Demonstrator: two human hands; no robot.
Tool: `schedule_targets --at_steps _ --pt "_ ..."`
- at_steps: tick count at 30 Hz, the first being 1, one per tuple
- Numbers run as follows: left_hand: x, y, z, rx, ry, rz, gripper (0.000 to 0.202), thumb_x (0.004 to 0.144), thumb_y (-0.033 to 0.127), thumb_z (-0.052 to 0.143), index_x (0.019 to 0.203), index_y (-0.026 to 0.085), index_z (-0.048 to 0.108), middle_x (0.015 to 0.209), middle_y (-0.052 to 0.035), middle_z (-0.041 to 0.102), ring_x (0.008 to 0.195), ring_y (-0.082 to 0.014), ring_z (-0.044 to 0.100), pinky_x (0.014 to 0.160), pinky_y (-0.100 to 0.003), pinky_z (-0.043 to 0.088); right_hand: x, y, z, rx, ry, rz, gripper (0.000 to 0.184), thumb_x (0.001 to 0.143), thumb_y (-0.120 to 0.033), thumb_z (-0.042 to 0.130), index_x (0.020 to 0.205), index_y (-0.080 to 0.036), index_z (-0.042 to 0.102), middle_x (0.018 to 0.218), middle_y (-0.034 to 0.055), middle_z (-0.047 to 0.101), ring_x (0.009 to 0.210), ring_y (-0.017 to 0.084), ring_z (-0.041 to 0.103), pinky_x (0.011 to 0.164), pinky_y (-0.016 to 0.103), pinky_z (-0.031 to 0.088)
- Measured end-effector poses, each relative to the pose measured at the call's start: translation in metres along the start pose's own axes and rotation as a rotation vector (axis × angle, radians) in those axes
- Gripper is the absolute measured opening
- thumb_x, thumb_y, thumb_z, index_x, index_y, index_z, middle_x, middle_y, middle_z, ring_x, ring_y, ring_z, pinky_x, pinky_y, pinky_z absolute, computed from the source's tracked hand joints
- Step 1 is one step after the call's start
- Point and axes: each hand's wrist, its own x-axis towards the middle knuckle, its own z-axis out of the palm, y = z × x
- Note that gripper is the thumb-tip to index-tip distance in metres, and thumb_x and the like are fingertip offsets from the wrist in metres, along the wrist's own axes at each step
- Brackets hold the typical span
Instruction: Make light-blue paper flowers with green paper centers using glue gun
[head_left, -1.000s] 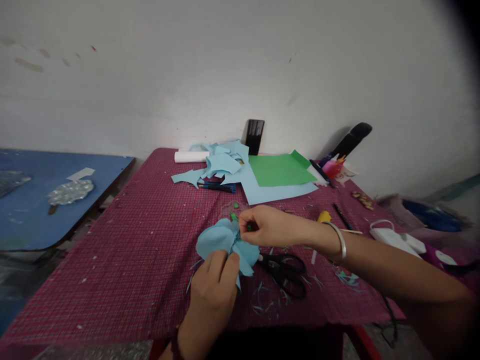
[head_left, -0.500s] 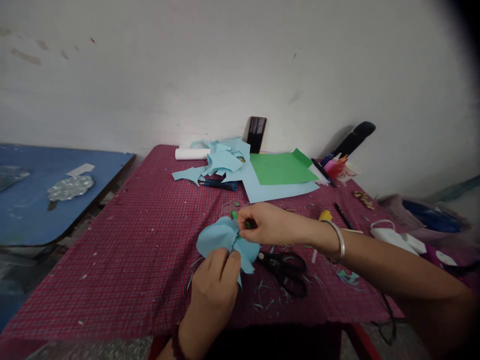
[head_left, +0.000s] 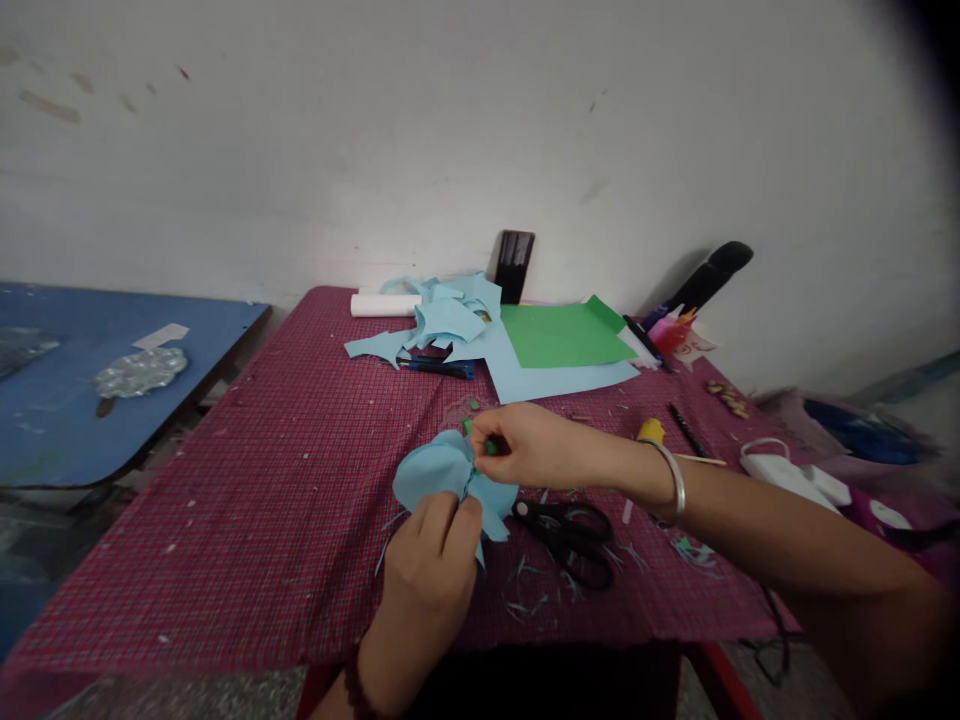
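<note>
A light blue paper flower [head_left: 431,473] with rounded petals lies near the front of the table. My left hand [head_left: 431,555] is closed on its near petals, thumb and fingers pressed together. From the right, my right hand [head_left: 517,445] reaches across with its fingertips pinched at the flower's middle; what they hold, if anything, is hidden. A bit of green [head_left: 491,448] shows beside those fingers. Just right of the petals lie black-handled scissors [head_left: 574,535], their blades mostly covered by the paper.
Blue paper scraps [head_left: 450,320], a white roll [head_left: 385,305] and a green sheet [head_left: 566,335] lie at the back, with a phone [head_left: 514,266] leaning on the wall. A yellow object [head_left: 651,430] and a black pen [head_left: 684,430] are to the right. Paper shreds litter the cloth [head_left: 247,500].
My right hand has shifted very slightly left at the flower's middle. My left hand keeps its hold, and the flower stays in place.
</note>
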Motion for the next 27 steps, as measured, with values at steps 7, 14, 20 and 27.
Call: schedule_targets --at_steps 7,14,20,27 --pt "-0.001 0.000 0.000 -0.018 0.004 -0.008 0.024 0.093 0.006 0.036 0.094 0.016 0.058 0.074 -0.0050 0.059 0.064 -0.0172 0.054 0.056 -0.028 0.044 0.000 -0.001 0.000 0.028 0.025 0.008 0.008 0.074 -0.013 0.058 0.068 -0.017 0.057 0.062 -0.0034 0.054 0.057 0.009 0.045 0.055 0.023 0.030" --pt "-0.002 -0.001 0.000 -0.007 -0.005 -0.016 0.022 0.092 0.007 0.038 0.095 0.017 0.058 0.075 -0.0050 0.059 0.065 -0.0178 0.054 0.056 -0.029 0.042 0.003 0.009 0.005 0.144 0.036 0.035 0.007 0.074 -0.013 0.058 0.069 -0.017 0.057 0.064 -0.0033 0.055 0.060 0.009 0.048 0.055 0.022 0.033" --pt "-0.001 -0.001 0.000 0.008 0.010 -0.011 0.022 0.093 0.007 0.038 0.093 0.017 0.058 0.075 -0.0052 0.060 0.065 -0.0172 0.056 0.057 -0.028 0.043 0.003 0.008 0.006 0.146 0.050 0.034 0.004 0.075 -0.013 0.059 0.074 -0.017 0.058 0.068 -0.0030 0.057 0.063 0.010 0.049 0.058 0.023 0.034" --pt "-0.001 -0.004 0.000 0.009 0.024 -0.014 0.019 0.092 0.008 0.040 0.094 0.017 0.057 0.077 -0.0055 0.061 0.067 -0.0167 0.057 0.059 -0.028 0.045 0.003 0.007 0.006 0.286 0.032 0.010 0.006 0.079 -0.016 0.059 0.084 -0.017 0.055 0.073 -0.0024 0.057 0.065 0.011 0.049 0.058 0.023 0.037"
